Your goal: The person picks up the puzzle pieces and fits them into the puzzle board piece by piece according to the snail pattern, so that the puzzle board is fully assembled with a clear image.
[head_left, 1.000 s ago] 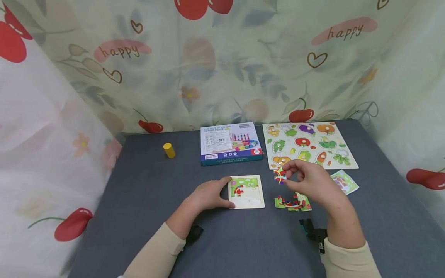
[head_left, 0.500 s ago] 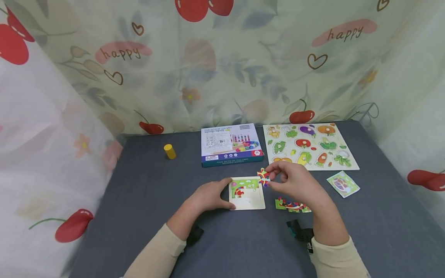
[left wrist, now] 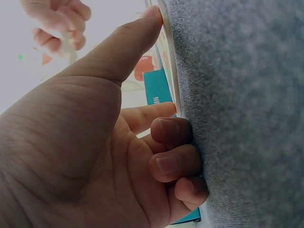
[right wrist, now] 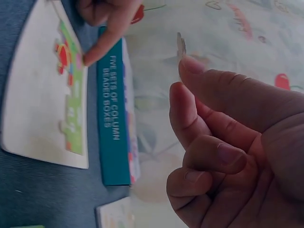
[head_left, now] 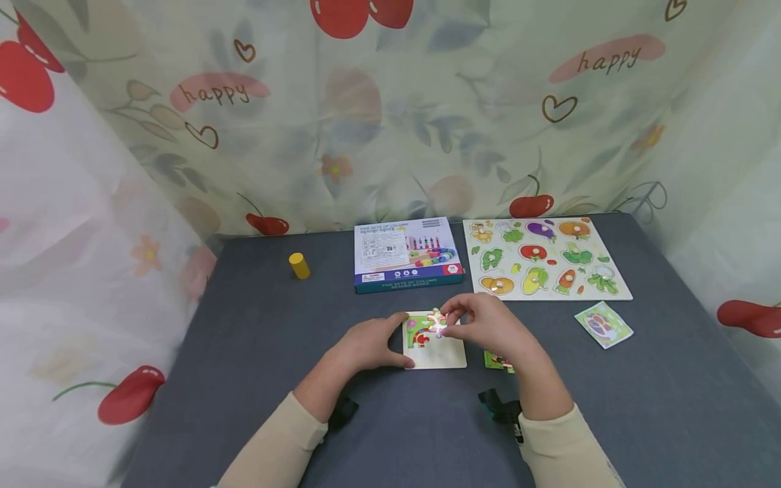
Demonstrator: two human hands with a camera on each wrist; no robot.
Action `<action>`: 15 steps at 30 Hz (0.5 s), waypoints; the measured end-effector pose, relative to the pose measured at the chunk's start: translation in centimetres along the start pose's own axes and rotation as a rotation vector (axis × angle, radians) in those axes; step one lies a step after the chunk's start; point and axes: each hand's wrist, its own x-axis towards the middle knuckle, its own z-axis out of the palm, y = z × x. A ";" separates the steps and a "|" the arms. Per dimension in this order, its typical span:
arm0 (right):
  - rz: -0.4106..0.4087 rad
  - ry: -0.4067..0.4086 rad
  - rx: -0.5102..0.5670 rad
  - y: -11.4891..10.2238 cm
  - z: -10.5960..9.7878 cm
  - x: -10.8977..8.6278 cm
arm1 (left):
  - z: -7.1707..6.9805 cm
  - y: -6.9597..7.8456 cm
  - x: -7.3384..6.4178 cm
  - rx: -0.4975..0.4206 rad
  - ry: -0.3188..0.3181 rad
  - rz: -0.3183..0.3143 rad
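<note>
My left hand [head_left: 371, 344] holds a small square jigsaw puzzle tray [head_left: 444, 356] at its left side, thumb on the near corner and index finger on the far corner. Pieces with green and red printing fill the tray's upper strip and left part; the lower right shows bare pale board [right wrist: 33, 95]. Between thumb and index finger, my right hand [head_left: 488, 327] pinches a jigsaw piece [head_left: 436, 323] over the tray's upper right. Seen edge-on in the right wrist view, that piece [right wrist: 181, 45] is thin. Loose puzzle pieces [head_left: 497, 361] lie right of the tray, partly hidden by my right wrist.
Behind the tray lies a boxed bead set [head_left: 407, 256], with a vegetable peg board [head_left: 518, 268] to its right. A yellow cylinder [head_left: 299, 266] stands at the back left. A small printed card [head_left: 604, 324] lies at the right. A patterned curtain [head_left: 390, 122] closes off the back.
My right hand has carried the jigsaw piece leftward from beside the peg board to over the tray. My left hand has kept its hold on the tray.
</note>
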 end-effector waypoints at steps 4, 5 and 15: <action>0.020 -0.014 -0.019 0.9 0.9 0.9 | 0.1 -0.1 0.0 0.005 0.002 0.002; 0.026 -0.015 -0.023 1.1 1.1 1.1 | 0.0 -0.1 0.0 0.004 0.002 0.003; 0.075 -0.030 -0.087 2.5 2.8 2.3 | -0.1 0.0 -0.2 -0.013 0.004 0.011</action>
